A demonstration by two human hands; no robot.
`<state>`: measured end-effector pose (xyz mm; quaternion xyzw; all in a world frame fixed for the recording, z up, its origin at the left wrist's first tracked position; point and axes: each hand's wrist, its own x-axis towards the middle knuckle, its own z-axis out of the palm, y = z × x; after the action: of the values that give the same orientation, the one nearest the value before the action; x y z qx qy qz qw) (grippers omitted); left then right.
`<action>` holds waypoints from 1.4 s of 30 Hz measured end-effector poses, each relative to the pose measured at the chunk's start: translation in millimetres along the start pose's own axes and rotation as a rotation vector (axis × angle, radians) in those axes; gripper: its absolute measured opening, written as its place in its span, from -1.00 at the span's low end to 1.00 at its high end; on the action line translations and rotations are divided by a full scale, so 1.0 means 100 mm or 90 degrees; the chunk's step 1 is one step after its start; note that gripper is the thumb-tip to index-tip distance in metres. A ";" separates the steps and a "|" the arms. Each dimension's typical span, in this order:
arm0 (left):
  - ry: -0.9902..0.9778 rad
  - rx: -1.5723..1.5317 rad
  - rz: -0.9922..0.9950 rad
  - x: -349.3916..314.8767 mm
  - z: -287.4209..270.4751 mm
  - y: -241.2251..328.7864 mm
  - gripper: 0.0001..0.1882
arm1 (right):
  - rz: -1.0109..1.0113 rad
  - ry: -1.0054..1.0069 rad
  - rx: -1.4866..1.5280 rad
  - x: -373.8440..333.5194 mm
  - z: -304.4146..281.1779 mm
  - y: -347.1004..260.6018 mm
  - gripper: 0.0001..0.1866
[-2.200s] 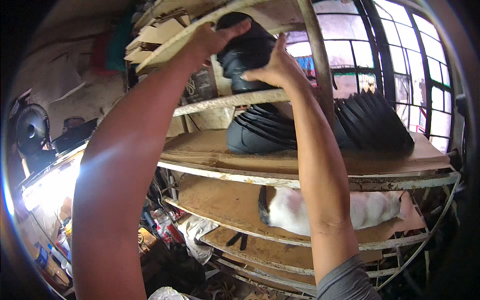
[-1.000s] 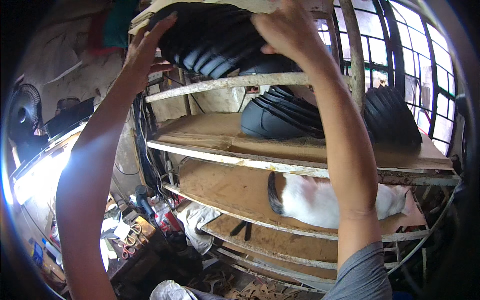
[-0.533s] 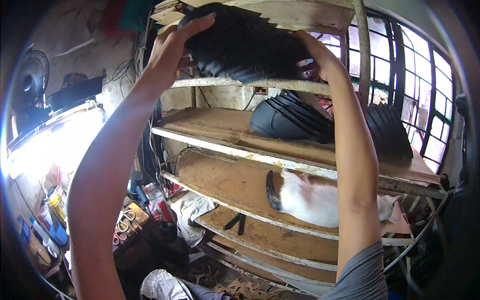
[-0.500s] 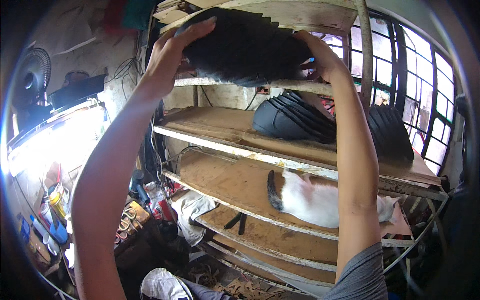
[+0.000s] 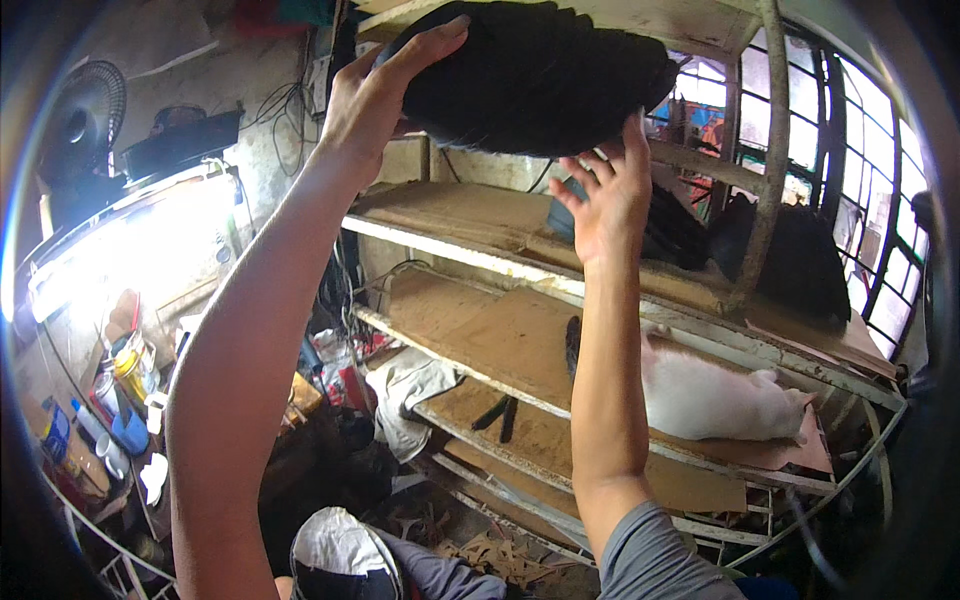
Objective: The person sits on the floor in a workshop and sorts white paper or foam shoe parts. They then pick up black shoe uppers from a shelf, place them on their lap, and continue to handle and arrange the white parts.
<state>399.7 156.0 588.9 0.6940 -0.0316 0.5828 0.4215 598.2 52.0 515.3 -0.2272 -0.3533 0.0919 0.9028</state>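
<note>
Up at the top shelf, my left hand (image 5: 385, 85) grips a thick stack of black layered pieces (image 5: 530, 80) by its left end. The thumb lies across the front, and the other fingers are mostly hidden behind. Below the stack's right end is my right hand (image 5: 612, 195), open, its fingers spread and palm turned up. One fingertip is at the stack's lower edge; whether it touches, I cannot tell. Behind that hand, on the shelf below, rest more black layered pieces (image 5: 675, 230), partly covered by it. Another dark stack (image 5: 785, 255) stands farther right.
A white cat (image 5: 725, 395) with a dark tail lies on a lower cardboard-lined shelf, beside my right forearm. Two black strips (image 5: 495, 418) and a pale cloth (image 5: 405, 400) are lower down. A rack post (image 5: 770, 150) rises at right; a fan (image 5: 85, 115) and bright lamp (image 5: 140, 235) are left.
My right hand has come off the stack's right end and moved down and inward, its fingers spreading. My left hand still holds the stack. The view has shifted, and the cat's head has moved slightly.
</note>
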 end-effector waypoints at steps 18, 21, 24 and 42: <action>0.330 0.064 -0.305 -3.76 -1.83 0.42 -0.60 | 0.296 -0.339 -0.079 -3.12 -0.29 1.31 -0.44; 0.387 0.096 -0.547 -4.11 -1.86 0.49 -0.21 | 0.489 -0.340 -0.060 -3.60 -0.38 1.54 -0.42; 0.471 0.133 -0.549 -4.31 -1.81 0.39 -0.15 | 0.637 -0.291 -0.005 -3.84 -0.45 1.76 -0.52; 0.430 0.176 -0.493 -4.69 -1.67 -0.09 -0.52 | 0.511 -0.311 -0.101 -3.87 -0.48 1.71 -0.33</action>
<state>124.7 55.7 186.3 0.4776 0.4416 0.5741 0.4973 345.8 59.4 172.2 -0.3860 -0.4455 0.4570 0.6661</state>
